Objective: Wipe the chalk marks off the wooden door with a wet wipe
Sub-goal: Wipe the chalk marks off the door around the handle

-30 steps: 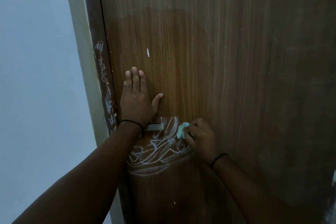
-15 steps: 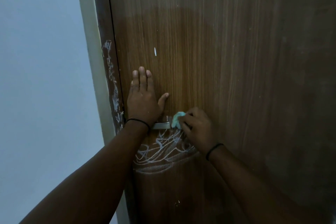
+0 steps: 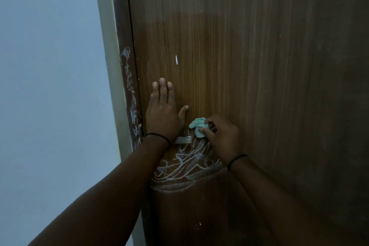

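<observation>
Pale green and crumpled, the wet wipe [image 3: 197,127] is pinched in the right hand [image 3: 221,134] just above the chalk marks [image 3: 185,164], right of the door handle [image 3: 182,140]. Soft, limp and light, it is best kept bunched under the fingertips; the left hand [image 3: 162,115] lies spread flat on the wooden door [image 3: 249,66] above the handle.

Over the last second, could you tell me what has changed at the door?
The right hand, pinching the wet wipe, slid up from the chalk scribbles to beside the metal handle. The left hand stayed flat on the door; the scribbles below remain.
</observation>
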Demonstrator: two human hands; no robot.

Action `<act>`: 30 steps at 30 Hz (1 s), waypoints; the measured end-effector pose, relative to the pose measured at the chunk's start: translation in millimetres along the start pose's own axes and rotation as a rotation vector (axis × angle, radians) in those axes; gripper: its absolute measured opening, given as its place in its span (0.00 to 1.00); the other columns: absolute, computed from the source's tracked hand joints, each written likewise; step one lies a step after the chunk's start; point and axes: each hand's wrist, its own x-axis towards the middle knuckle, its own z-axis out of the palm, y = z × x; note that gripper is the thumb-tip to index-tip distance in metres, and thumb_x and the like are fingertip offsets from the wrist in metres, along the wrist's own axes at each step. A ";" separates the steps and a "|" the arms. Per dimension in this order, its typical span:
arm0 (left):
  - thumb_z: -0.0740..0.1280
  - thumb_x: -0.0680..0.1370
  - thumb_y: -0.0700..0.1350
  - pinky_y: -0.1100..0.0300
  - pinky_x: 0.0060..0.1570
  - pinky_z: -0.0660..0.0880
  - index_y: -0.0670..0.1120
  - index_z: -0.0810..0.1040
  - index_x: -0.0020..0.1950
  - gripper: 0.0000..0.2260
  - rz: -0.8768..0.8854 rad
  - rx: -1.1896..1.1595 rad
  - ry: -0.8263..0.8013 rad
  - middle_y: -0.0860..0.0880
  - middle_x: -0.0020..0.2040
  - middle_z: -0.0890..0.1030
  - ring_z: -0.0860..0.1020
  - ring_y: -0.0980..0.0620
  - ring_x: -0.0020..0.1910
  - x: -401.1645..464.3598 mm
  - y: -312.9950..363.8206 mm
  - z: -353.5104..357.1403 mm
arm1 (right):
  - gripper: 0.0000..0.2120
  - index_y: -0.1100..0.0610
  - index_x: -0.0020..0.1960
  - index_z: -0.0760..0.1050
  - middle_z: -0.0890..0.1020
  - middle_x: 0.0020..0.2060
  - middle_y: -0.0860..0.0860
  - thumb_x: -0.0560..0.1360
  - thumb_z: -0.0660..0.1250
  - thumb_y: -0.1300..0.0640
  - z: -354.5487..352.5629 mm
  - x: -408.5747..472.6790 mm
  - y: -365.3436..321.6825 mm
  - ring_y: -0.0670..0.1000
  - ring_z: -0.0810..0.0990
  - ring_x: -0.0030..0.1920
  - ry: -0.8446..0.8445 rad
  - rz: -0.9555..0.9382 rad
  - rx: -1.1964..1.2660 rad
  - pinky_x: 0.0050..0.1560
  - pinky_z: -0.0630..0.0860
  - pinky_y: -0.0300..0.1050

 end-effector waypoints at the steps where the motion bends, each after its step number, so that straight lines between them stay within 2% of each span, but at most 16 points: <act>1: 0.57 0.81 0.61 0.45 0.76 0.57 0.42 0.53 0.80 0.34 -0.002 -0.014 -0.004 0.39 0.80 0.53 0.50 0.39 0.79 -2.4 2.1 -1.1 | 0.07 0.55 0.48 0.79 0.81 0.42 0.46 0.72 0.75 0.56 -2.2 1.9 -2.2 0.42 0.80 0.42 0.014 0.083 0.063 0.44 0.78 0.39; 4: 0.60 0.82 0.57 0.45 0.74 0.60 0.46 0.58 0.79 0.29 0.146 -0.062 -0.006 0.39 0.79 0.58 0.57 0.40 0.78 -18.6 11.9 0.8 | 0.06 0.54 0.41 0.79 0.82 0.35 0.46 0.72 0.76 0.54 -6.4 17.3 -18.1 0.42 0.80 0.37 0.088 0.299 0.209 0.36 0.76 0.33; 5: 0.62 0.81 0.55 0.45 0.73 0.63 0.46 0.61 0.78 0.27 0.239 -0.085 -0.012 0.39 0.78 0.61 0.61 0.40 0.76 -25.9 15.9 3.1 | 0.07 0.54 0.39 0.79 0.82 0.33 0.46 0.73 0.75 0.54 -7.1 23.5 -23.6 0.43 0.80 0.36 0.099 0.321 0.209 0.35 0.76 0.34; 7: 0.66 0.80 0.51 0.45 0.66 0.73 0.45 0.68 0.75 0.25 0.376 -0.123 0.008 0.39 0.73 0.70 0.71 0.41 0.71 -36.6 21.9 9.6 | 0.08 0.57 0.38 0.80 0.83 0.33 0.49 0.75 0.71 0.56 -9.7 34.6 -31.2 0.49 0.82 0.37 0.073 0.348 0.211 0.38 0.80 0.45; 9: 0.71 0.77 0.46 0.48 0.56 0.79 0.43 0.74 0.70 0.22 0.400 -0.144 0.093 0.39 0.65 0.78 0.79 0.41 0.62 -36.3 25.8 13.9 | 0.07 0.60 0.40 0.81 0.84 0.36 0.55 0.76 0.70 0.59 -15.8 41.5 -31.2 0.57 0.84 0.41 -0.011 0.416 0.352 0.41 0.82 0.52; 10: 0.73 0.76 0.45 0.49 0.52 0.81 0.42 0.76 0.68 0.21 0.391 -0.143 0.129 0.39 0.61 0.81 0.81 0.42 0.58 -33.4 28.1 14.2 | 0.07 0.60 0.41 0.81 0.85 0.37 0.56 0.76 0.70 0.59 -19.7 42.5 -29.2 0.58 0.84 0.43 -0.069 0.442 0.429 0.42 0.82 0.51; 12: 0.75 0.74 0.43 0.54 0.41 0.79 0.42 0.80 0.62 0.17 0.379 -0.124 0.181 0.40 0.52 0.83 0.82 0.44 0.47 -26.0 32.9 12.5 | 0.07 0.58 0.43 0.82 0.85 0.40 0.53 0.78 0.69 0.56 -28.2 40.7 -20.9 0.55 0.84 0.45 -0.116 0.363 0.358 0.43 0.82 0.46; 13: 0.76 0.73 0.42 0.57 0.37 0.76 0.41 0.81 0.58 0.15 0.374 -0.116 0.199 0.42 0.48 0.82 0.81 0.46 0.42 -23.1 35.3 11.5 | 0.07 0.56 0.44 0.82 0.84 0.43 0.51 0.78 0.68 0.55 -32.5 39.9 -13.6 0.50 0.82 0.48 -0.060 0.247 0.193 0.47 0.81 0.46; 15: 0.76 0.72 0.41 0.59 0.33 0.71 0.41 0.83 0.53 0.11 0.357 -0.104 0.216 0.44 0.42 0.79 0.77 0.49 0.37 -20.0 40.0 11.1 | 0.07 0.52 0.53 0.80 0.80 0.58 0.50 0.80 0.64 0.51 -41.1 44.9 2.3 0.43 0.74 0.59 0.180 -0.047 -0.205 0.63 0.73 0.51; 16: 0.76 0.72 0.40 0.59 0.32 0.71 0.41 0.83 0.50 0.08 0.342 -0.104 0.209 0.45 0.41 0.78 0.76 0.49 0.36 -19.4 42.6 11.0 | 0.12 0.50 0.61 0.77 0.75 0.66 0.50 0.80 0.62 0.50 -45.5 51.9 8.4 0.45 0.69 0.66 0.279 -0.161 -0.380 0.69 0.65 0.53; 18: 0.75 0.74 0.40 0.59 0.32 0.72 0.41 0.82 0.47 0.05 0.300 -0.103 0.178 0.45 0.40 0.77 0.74 0.50 0.36 -18.8 47.6 13.8 | 0.21 0.48 0.74 0.66 0.62 0.77 0.51 0.82 0.57 0.47 -50.7 70.3 22.5 0.52 0.58 0.77 0.302 -0.254 -0.604 0.76 0.52 0.59; 21: 0.74 0.74 0.40 0.59 0.32 0.71 0.41 0.82 0.44 0.04 0.244 -0.108 0.173 0.46 0.39 0.77 0.74 0.50 0.36 -18.8 51.5 16.9 | 0.27 0.47 0.80 0.51 0.52 0.80 0.50 0.83 0.52 0.44 -44.5 86.8 48.6 0.55 0.47 0.80 0.218 -0.242 -0.730 0.75 0.46 0.67; 25: 0.73 0.74 0.40 0.58 0.33 0.70 0.41 0.82 0.42 0.03 0.222 -0.133 0.236 0.45 0.38 0.77 0.74 0.49 0.36 -22.4 55.9 22.3 | 0.29 0.46 0.80 0.47 0.49 0.80 0.49 0.82 0.49 0.42 -35.8 88.7 76.6 0.54 0.45 0.80 0.265 -0.296 -0.741 0.75 0.45 0.68; 30: 0.70 0.77 0.44 0.53 0.42 0.70 0.43 0.83 0.45 0.06 0.205 -0.088 0.318 0.46 0.39 0.78 0.74 0.47 0.41 -46.6 79.0 44.3 | 0.29 0.46 0.80 0.49 0.52 0.80 0.50 0.82 0.52 0.44 -37.5 87.9 72.5 0.55 0.47 0.80 0.310 -0.321 -0.710 0.75 0.46 0.67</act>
